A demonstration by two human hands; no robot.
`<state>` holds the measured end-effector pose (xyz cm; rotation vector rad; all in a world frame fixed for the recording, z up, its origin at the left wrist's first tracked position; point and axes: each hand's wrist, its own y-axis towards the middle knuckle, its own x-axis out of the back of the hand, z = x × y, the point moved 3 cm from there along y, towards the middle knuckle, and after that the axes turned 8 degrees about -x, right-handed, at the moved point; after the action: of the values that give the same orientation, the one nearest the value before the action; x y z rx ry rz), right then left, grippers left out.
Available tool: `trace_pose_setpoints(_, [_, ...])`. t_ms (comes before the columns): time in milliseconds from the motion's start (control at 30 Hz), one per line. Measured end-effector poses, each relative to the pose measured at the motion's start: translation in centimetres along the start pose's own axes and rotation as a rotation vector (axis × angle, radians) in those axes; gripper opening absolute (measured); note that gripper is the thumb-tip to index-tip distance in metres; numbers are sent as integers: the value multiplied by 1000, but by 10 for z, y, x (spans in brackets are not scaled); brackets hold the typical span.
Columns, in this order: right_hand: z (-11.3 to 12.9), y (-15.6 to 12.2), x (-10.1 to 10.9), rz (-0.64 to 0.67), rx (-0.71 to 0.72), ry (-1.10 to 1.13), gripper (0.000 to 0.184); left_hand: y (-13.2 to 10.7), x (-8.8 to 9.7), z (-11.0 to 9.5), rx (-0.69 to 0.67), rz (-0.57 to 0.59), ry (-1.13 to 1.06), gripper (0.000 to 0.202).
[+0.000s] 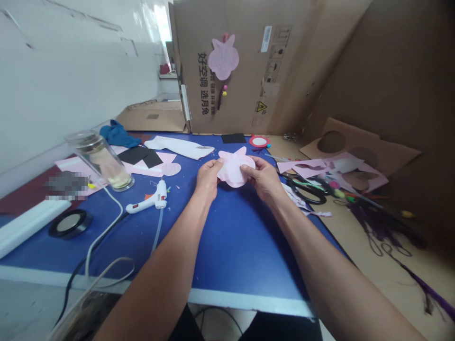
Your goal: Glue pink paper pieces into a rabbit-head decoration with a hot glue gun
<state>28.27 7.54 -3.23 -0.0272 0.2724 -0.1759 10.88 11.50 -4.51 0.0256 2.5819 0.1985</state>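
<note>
Between my two hands is a pale pink paper cutout, rounded below with pointed tips on top, held above the blue table. My left hand pinches its left edge between thumb and fingers. On the right edge, my right hand grips it with the thumb across the front. A white glue gun lies to the left of my left hand, with a small pink oval piece just behind it. Black-handled scissors lie to the right of my right hand, partly among paper scraps.
A similar pink cutout hangs on the upright cardboard at the back. A glass jar, black tape roll and cables occupy the left. Pink scraps and purple cords lie at right. Black pieces and a red-rimmed disc sit behind.
</note>
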Motion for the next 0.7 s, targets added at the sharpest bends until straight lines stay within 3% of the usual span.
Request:
trace_pose_setpoints(367, [-2, -1, -3, 32, 11, -33, 60, -2, -5, -3, -12, 63, -12, 41])
trace_pose_setpoints(700, [0, -2, -4, 37, -10, -12, 60, -1, -4, -2, -62, 48, 89, 42])
